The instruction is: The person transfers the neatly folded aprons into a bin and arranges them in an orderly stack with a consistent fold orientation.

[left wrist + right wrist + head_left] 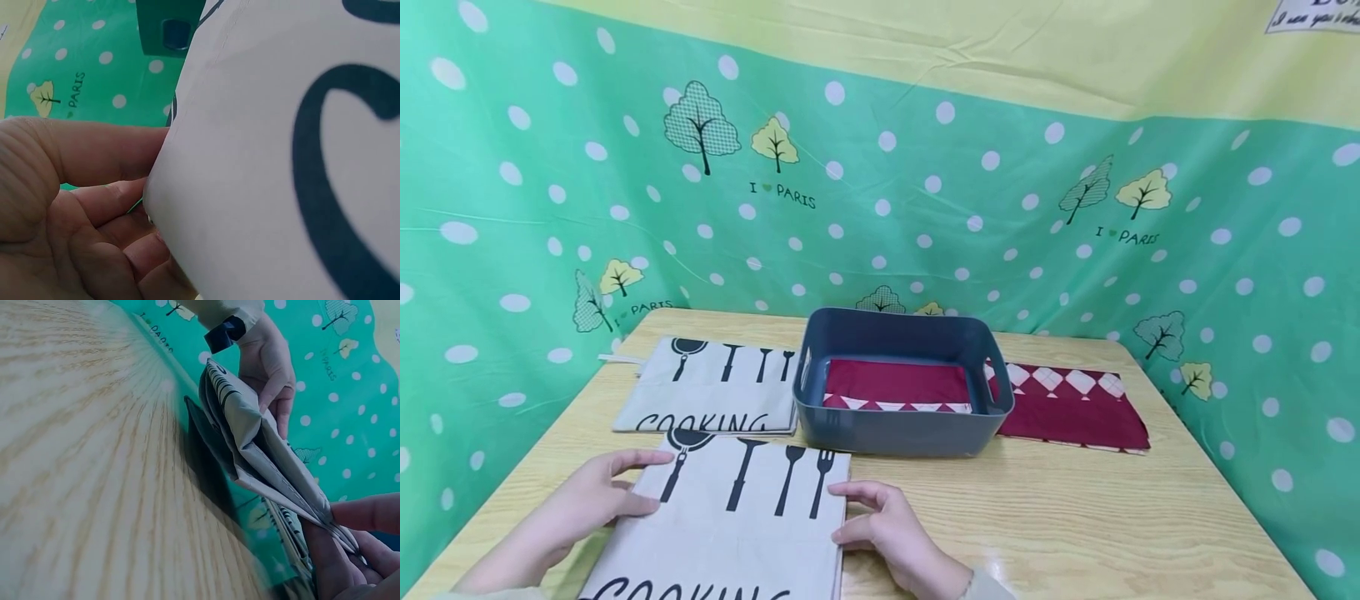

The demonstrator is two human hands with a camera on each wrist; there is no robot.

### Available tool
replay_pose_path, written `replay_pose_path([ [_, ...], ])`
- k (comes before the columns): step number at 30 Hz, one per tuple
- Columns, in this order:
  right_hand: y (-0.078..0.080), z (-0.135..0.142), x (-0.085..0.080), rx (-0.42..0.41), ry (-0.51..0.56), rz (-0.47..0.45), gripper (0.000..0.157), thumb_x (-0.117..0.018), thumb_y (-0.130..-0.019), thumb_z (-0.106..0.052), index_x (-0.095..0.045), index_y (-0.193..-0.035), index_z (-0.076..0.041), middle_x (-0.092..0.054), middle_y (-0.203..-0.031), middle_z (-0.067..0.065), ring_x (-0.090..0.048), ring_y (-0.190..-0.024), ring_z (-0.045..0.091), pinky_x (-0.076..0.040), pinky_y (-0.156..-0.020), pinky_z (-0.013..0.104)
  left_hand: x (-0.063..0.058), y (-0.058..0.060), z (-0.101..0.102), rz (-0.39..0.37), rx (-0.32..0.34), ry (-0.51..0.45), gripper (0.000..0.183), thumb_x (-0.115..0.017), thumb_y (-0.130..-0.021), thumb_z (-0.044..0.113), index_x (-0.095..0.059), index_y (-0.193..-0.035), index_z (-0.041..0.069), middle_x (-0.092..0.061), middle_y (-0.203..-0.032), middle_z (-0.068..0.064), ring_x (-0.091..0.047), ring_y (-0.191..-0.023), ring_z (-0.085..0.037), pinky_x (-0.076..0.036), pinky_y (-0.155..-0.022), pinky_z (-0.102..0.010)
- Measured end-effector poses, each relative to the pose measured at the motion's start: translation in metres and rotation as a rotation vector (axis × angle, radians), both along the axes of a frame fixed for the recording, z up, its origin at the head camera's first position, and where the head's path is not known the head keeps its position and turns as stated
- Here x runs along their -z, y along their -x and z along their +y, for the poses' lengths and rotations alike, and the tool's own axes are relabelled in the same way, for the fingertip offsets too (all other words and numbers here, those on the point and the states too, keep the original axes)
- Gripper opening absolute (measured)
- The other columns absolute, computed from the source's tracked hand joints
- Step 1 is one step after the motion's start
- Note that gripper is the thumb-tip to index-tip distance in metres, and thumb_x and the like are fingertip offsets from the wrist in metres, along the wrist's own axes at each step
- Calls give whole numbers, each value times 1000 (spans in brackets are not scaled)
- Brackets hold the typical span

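Observation:
Both hands hold a folded light grey apron [745, 533], printed with black kitchen utensils and the word COOKING, at the front of the table. My left hand [583, 496] pinches its left edge, thumb on top and the other fingers beneath, as the left wrist view shows. On the opposite edge, my right hand [891, 529] pinches the folded layers between thumb and fingers. In the right wrist view the apron [250, 431] is raised above the tabletop, its layers parting at the near side. A matching folded apron [707, 396] lies just behind it.
A dark grey bin [895, 433] with handle holes stands mid-table, with a folded maroon cloth [895, 382] inside. Another maroon cloth [1067, 417] with white diamonds lies to its right. A green dotted curtain [910, 200] hangs behind the wooden table [1075, 525].

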State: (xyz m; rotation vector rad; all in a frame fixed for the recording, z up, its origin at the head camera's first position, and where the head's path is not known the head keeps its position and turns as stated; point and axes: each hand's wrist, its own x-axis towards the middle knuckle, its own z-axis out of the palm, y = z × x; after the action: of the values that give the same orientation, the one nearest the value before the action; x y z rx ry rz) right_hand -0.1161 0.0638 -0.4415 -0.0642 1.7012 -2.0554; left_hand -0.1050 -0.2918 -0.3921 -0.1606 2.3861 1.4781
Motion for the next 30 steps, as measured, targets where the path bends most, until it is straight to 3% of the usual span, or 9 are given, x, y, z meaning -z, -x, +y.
replay_pose_path([
  [9, -2, 2, -8, 16, 25, 38, 53, -66, -70, 12, -65, -122, 6, -69, -116, 12, -68, -73, 11, -60, -68, 27, -10, -2, 4, 6, -22, 18, 69, -69, -86, 3, -35, -144, -11, -70, -104, -7, -69, -81, -19, -58, -68, -37],
  [22, -3, 5, -17, 41, 17, 84, 53, -68, -70, 11, -66, -122, 6, -67, -120, 12, -68, -79, 12, -60, -72, 27, -22, -4, 8, 46, -25, 39, 68, -69, -87, 4, -36, -145, -7, -70, -104, -7, -67, -82, -17, -58, -68, -36],
  [30, -3, 9, -25, 29, 23, 76, 55, -67, -70, 14, -63, -125, 7, -73, -106, 19, -70, -72, 9, -59, -73, 25, -26, -4, 9, 56, -29, 59, 69, -71, -87, 7, -38, -146, -4, -69, -108, -9, -67, -84, -15, -57, -69, -34],
])
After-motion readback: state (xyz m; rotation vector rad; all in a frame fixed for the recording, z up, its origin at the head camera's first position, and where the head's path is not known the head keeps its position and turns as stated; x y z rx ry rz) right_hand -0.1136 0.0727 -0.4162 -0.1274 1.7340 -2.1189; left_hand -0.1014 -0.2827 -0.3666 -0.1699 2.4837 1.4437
